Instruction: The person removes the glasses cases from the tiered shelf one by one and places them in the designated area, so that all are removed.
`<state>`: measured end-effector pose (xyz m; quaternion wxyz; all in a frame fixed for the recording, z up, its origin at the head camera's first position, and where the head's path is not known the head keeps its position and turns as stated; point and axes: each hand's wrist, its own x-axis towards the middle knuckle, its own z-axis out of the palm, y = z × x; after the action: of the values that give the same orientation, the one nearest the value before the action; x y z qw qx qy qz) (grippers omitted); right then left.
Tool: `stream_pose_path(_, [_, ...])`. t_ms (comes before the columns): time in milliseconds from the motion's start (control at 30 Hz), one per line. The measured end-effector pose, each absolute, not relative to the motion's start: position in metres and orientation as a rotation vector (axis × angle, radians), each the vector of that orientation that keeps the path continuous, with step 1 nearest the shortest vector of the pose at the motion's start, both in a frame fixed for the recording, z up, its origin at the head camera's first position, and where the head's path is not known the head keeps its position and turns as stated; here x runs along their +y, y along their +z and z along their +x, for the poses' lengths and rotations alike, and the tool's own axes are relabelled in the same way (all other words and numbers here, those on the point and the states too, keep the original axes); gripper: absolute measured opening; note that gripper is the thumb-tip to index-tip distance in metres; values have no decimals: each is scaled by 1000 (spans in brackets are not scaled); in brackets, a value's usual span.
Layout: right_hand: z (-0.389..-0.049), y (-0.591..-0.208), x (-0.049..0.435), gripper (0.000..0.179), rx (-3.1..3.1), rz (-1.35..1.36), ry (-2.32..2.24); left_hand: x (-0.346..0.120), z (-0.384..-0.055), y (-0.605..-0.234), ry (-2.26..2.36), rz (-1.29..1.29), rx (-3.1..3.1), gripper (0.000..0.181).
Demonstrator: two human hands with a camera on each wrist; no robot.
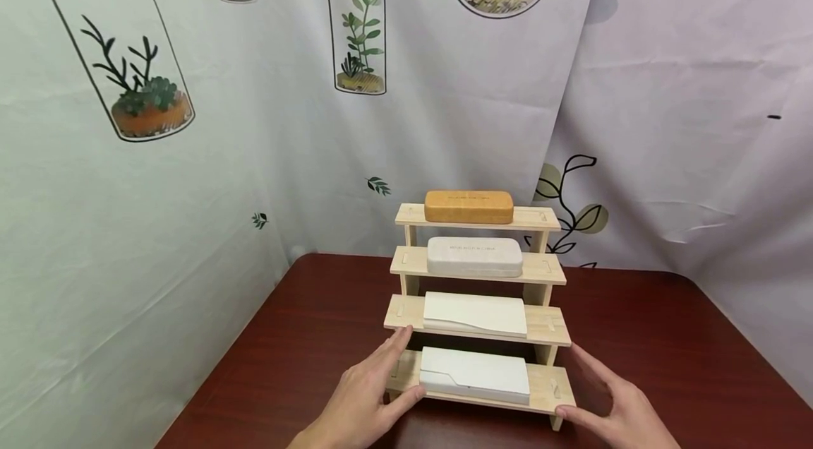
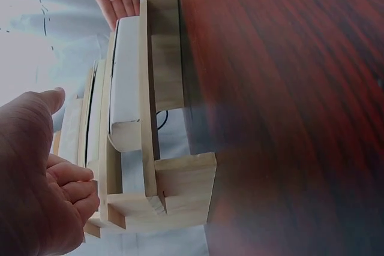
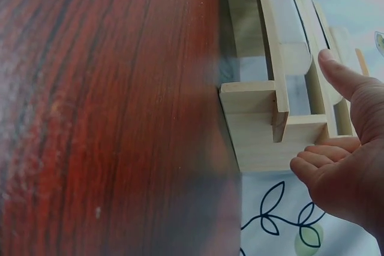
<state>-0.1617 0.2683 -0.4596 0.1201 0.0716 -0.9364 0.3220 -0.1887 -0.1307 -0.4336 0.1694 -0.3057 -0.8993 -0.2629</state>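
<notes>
A pale wooden stepped display stand [image 1: 551, 385] with several tiers stands on the table, and one glasses case rests on each tier. From the top down come a tan case [image 1: 468, 207], a light grey case [image 1: 474, 257], a white flap case [image 1: 474, 313] and another white flap case [image 1: 474, 375] on the lowest step. My left hand [image 1: 362, 389] is at the stand's lower left side, thumb and fingers spread. At its lower right side my right hand [image 1: 619, 399] is likewise spread, thumb near the front corner. Neither hand grips a case.
The dark red-brown table [image 1: 267, 378] has its back edge just behind the stand. A pale fabric backdrop [image 1: 298, 152] printed with plants in glass jars hangs behind and along both sides.
</notes>
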Motion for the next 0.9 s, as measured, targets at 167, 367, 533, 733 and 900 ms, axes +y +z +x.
stream_pose_path(167, [-161,-461,268,94,-2679,244,962,-129,-190,-436,-758,-878,-2561,82])
stream_pose_path(367, [-162,-467,267,88,-2588,302,916,-126,-190,-440,-755,-878,-2567,79])
stream_pose_path(533, [-164,-469,266,87,-2630,283,898,-124,-192,-443,-755,-900,-2528,74])
stream_pose_path(733, [-165,-469,263,85,-2639,284,924,-122,-195,-445,-765,-899,-2526,70])
stream_pose_path(900, [-165,-471,262,84,-2611,314,941,-119,-200,-446,-816,-892,-2543,70])
